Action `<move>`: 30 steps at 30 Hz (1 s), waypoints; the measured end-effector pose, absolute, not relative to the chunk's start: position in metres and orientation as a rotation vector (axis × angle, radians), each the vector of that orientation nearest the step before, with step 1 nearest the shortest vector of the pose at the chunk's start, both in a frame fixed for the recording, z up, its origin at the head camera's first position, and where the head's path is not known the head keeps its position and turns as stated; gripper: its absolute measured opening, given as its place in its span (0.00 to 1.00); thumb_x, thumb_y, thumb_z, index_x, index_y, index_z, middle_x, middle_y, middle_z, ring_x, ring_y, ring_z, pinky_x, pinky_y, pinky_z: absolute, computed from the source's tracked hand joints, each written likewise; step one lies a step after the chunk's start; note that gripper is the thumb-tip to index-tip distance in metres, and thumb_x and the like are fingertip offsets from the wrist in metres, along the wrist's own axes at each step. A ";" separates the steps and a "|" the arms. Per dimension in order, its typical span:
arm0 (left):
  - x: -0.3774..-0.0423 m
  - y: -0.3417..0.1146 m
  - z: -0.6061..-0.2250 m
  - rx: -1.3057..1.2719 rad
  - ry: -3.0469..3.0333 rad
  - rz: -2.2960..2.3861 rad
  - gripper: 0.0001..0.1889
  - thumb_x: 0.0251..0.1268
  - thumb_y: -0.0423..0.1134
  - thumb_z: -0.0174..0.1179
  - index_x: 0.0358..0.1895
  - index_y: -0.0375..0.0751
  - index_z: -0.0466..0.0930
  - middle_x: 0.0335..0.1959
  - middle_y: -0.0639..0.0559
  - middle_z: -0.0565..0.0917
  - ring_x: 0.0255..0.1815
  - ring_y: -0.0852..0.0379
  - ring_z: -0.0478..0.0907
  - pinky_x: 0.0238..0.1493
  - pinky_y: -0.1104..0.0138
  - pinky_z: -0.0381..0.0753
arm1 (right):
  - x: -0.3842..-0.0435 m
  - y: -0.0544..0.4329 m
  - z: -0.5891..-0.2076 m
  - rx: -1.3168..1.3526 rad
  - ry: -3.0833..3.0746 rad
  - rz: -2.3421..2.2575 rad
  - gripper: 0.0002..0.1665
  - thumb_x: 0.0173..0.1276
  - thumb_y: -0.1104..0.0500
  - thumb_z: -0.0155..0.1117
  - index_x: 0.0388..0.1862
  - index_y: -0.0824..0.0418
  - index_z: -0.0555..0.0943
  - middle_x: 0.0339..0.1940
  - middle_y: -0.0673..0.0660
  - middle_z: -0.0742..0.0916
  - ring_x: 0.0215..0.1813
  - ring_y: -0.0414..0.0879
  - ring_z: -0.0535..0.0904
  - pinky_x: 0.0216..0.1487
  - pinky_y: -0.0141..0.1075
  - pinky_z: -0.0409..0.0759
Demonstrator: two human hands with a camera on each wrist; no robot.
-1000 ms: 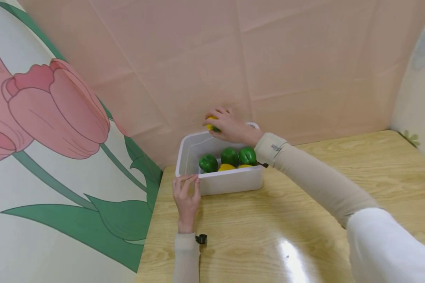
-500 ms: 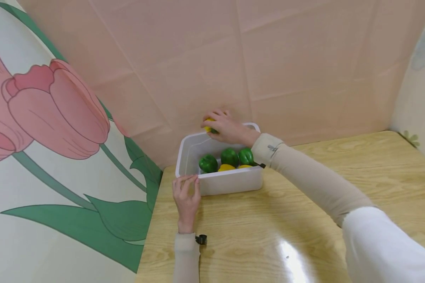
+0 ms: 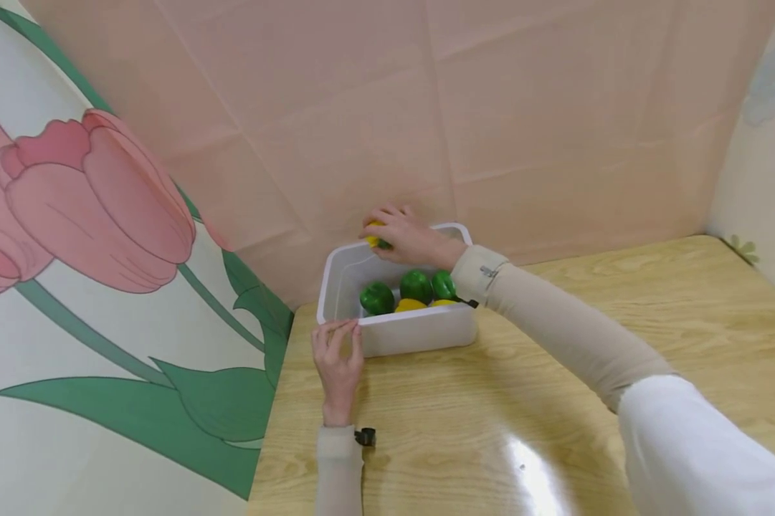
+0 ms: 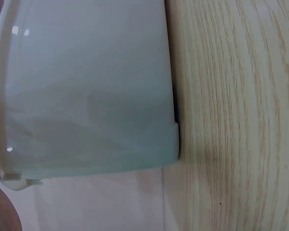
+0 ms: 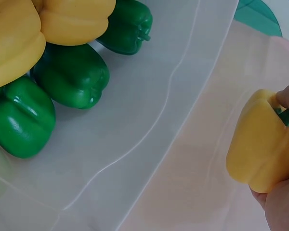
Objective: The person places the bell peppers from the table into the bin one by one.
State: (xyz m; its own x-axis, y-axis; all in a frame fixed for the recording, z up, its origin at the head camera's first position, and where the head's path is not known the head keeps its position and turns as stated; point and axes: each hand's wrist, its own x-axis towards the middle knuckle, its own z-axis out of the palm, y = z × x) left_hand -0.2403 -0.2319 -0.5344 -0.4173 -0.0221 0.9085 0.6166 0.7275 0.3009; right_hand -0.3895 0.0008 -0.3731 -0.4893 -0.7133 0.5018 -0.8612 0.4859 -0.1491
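Observation:
My right hand [image 3: 403,235] grips a yellow bell pepper [image 5: 260,142] with a green stem, held above the far rim of a white plastic bin [image 3: 419,337]. Fingers and palm cover part of this pepper in both views. Inside the bin lie green bell peppers [image 3: 377,298] and yellow bell peppers [image 5: 77,19], gathered toward the near side and the right. At the bin's near left corner, my left hand [image 3: 338,362] pinches the rim with thumb and fingers. Only slivers of that hand show at the edge of the left wrist view, beside the bin's outer wall [image 4: 96,96].
The bin stands on a wood-grain table [image 3: 464,416], close to a pink cloth backdrop [image 3: 387,107]. On the left rises a wall panel with a painted tulip [image 3: 103,193]. A pale wall [image 3: 758,172] borders the right side.
My right hand has moved slightly left and down with the yellow bell pepper. The left hand keeps its place on the rim, and the bin stays put; the head view has shifted a little.

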 end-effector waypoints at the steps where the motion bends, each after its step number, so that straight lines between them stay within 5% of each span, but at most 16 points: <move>1: -0.241 -0.232 -0.534 -0.458 -1.882 -0.765 0.06 0.67 0.31 0.71 0.45 0.39 0.91 0.44 0.42 0.88 0.47 0.42 0.80 0.53 0.58 0.78 | -0.390 0.000 -0.373 1.316 -2.362 0.543 0.19 0.77 0.55 0.69 0.64 0.55 0.86 0.66 0.57 0.83 0.70 0.57 0.74 0.60 0.54 0.73; 22: -0.238 -0.236 -0.534 -0.465 -1.877 -0.766 0.06 0.68 0.32 0.71 0.45 0.39 0.91 0.45 0.43 0.88 0.48 0.41 0.80 0.53 0.59 0.77 | -0.389 -0.007 -0.378 1.367 -2.353 0.523 0.19 0.78 0.53 0.69 0.65 0.53 0.85 0.66 0.56 0.83 0.70 0.56 0.74 0.63 0.55 0.74; 30: -0.239 -0.234 -0.534 -0.473 -1.874 -0.777 0.06 0.69 0.33 0.71 0.45 0.39 0.91 0.45 0.43 0.88 0.47 0.41 0.80 0.53 0.59 0.76 | -0.387 -0.003 -0.378 1.384 -2.394 0.565 0.27 0.75 0.51 0.73 0.69 0.57 0.82 0.70 0.58 0.82 0.74 0.57 0.73 0.75 0.61 0.70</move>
State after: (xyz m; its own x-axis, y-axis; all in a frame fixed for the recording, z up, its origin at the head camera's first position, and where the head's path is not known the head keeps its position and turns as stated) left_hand -0.2387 -0.2344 -0.5339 -0.4137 -0.0205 0.9102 0.6295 0.7158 0.3022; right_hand -0.3873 -0.0032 -0.3780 -0.4809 -0.7479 0.4575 -0.8736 0.4534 -0.1769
